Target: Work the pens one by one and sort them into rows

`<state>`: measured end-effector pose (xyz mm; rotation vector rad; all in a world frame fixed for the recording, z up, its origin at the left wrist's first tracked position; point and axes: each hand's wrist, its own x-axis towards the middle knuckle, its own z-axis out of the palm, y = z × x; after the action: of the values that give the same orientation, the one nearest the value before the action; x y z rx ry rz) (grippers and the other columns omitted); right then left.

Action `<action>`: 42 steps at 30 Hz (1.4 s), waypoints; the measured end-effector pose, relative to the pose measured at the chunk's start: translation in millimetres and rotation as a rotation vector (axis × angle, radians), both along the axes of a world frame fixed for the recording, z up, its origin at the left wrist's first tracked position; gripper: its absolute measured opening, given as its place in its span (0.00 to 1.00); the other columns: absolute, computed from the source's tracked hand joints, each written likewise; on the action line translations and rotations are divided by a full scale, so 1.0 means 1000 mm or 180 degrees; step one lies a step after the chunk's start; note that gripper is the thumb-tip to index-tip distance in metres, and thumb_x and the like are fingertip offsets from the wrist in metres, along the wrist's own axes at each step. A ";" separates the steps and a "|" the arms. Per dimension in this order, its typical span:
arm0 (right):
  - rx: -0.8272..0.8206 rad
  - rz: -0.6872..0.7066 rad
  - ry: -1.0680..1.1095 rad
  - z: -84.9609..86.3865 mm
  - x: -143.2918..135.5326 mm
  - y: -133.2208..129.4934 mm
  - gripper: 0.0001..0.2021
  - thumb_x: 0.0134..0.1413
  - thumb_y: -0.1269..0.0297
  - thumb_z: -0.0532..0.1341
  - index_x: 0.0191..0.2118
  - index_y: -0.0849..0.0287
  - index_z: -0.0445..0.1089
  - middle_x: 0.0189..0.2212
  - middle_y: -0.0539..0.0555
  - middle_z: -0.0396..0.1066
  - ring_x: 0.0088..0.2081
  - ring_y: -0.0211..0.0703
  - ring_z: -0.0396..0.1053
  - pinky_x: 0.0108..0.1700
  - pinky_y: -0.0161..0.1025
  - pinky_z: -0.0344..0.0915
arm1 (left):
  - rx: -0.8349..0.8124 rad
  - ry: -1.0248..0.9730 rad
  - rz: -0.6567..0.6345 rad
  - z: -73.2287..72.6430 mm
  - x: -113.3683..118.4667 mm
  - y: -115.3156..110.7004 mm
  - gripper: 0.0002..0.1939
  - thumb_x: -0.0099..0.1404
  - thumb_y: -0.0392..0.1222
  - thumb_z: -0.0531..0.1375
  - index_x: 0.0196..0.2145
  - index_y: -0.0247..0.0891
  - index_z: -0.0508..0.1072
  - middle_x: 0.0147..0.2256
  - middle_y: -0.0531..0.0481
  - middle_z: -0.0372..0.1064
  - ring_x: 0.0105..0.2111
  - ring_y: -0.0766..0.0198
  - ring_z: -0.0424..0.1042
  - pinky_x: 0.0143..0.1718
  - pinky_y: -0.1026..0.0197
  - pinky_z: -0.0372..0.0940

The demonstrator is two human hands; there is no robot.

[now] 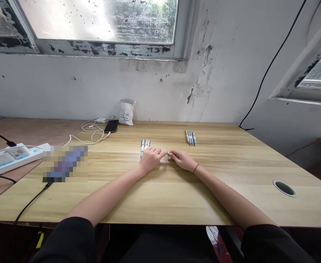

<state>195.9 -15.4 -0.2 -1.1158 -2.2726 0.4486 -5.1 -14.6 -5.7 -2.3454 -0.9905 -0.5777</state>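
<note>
**Slim Pen (167, 153) Was Held at Middle of Wooden Table (160, 204)**

Black sleeves (67, 239) framed the near edge as two bare forearms (113, 190) stretched inward. A round cable port (284, 188) sat in the wood at right; at left lay a pixelated device (65, 163). The right hand (184, 160), a red cord (196, 168) at its wrist, pinched the right end of the slim pen between thumb and fingers. The left hand (150, 160) reached the other end with an extended finger; whether it gripped too could not be told. Just past it rested blue-and-white pens (145, 143), partly hidden by that hand; farther right, four more pens (190, 138) lay side by side. Beyond, near a dark phone (111, 126), a white packet (127, 112) stood by the stained wall (231, 73), below a window (75, 18).
</note>
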 end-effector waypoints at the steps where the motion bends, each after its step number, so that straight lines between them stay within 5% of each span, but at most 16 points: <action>1: -0.0088 0.0057 0.0050 0.000 0.001 0.000 0.16 0.61 0.61 0.47 0.29 0.59 0.67 0.25 0.52 0.69 0.27 0.38 0.63 0.31 0.34 0.57 | -0.0024 0.0005 -0.0019 0.000 0.000 -0.001 0.09 0.68 0.39 0.49 0.42 0.44 0.67 0.31 0.50 0.67 0.32 0.62 0.66 0.32 0.60 0.53; 11: 0.1117 -0.0110 -0.0637 -0.002 0.004 0.001 0.13 0.59 0.69 0.50 0.31 0.60 0.71 0.27 0.57 0.69 0.31 0.43 0.62 0.36 0.38 0.52 | -0.0787 -0.0307 -0.0051 0.001 0.003 -0.011 0.11 0.68 0.42 0.48 0.42 0.43 0.68 0.32 0.49 0.68 0.29 0.64 0.69 0.26 0.63 0.57; 20: 0.0601 0.0023 -0.0497 0.002 0.001 -0.003 0.13 0.61 0.68 0.47 0.36 0.59 0.68 0.30 0.54 0.69 0.31 0.40 0.63 0.33 0.35 0.54 | -0.0413 -0.0211 -0.0207 0.002 0.002 -0.005 0.10 0.68 0.38 0.49 0.43 0.41 0.67 0.36 0.47 0.68 0.36 0.60 0.68 0.35 0.59 0.59; 28: 0.1326 -0.0445 -0.0900 -0.001 -0.007 -0.004 0.12 0.58 0.73 0.50 0.32 0.60 0.69 0.29 0.58 0.70 0.34 0.44 0.63 0.37 0.39 0.52 | -0.1298 -0.0914 -0.0036 0.005 0.006 -0.012 0.14 0.70 0.43 0.44 0.39 0.41 0.68 0.35 0.50 0.69 0.32 0.65 0.70 0.29 0.64 0.60; 33: 0.0514 -0.0243 0.0104 0.003 -0.008 -0.006 0.13 0.60 0.61 0.50 0.42 0.56 0.70 0.32 0.54 0.73 0.31 0.40 0.66 0.36 0.36 0.58 | -0.1032 -0.0877 -0.0002 0.005 0.003 -0.008 0.13 0.69 0.42 0.46 0.45 0.42 0.67 0.37 0.49 0.69 0.33 0.64 0.70 0.29 0.64 0.61; 37: -0.0309 -0.0371 0.0753 -0.002 -0.007 -0.004 0.16 0.59 0.57 0.50 0.33 0.58 0.71 0.27 0.52 0.73 0.27 0.38 0.67 0.32 0.36 0.62 | -0.0921 -0.0660 -0.0132 0.003 0.001 -0.006 0.13 0.67 0.37 0.49 0.47 0.45 0.66 0.37 0.50 0.69 0.34 0.64 0.70 0.31 0.64 0.62; 42: -0.0494 -0.0346 0.1294 -0.010 -0.010 0.001 0.11 0.50 0.59 0.58 0.37 0.60 0.69 0.34 0.54 0.73 0.31 0.39 0.69 0.33 0.36 0.65 | -0.1120 -0.0674 -0.0038 0.001 0.001 -0.005 0.13 0.67 0.37 0.48 0.47 0.44 0.66 0.39 0.50 0.69 0.32 0.65 0.71 0.30 0.65 0.62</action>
<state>186.2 -14.8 -10.3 -1.1008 -1.8401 0.7444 -4.3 -19.9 -4.8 -2.6374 -1.2616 -0.7174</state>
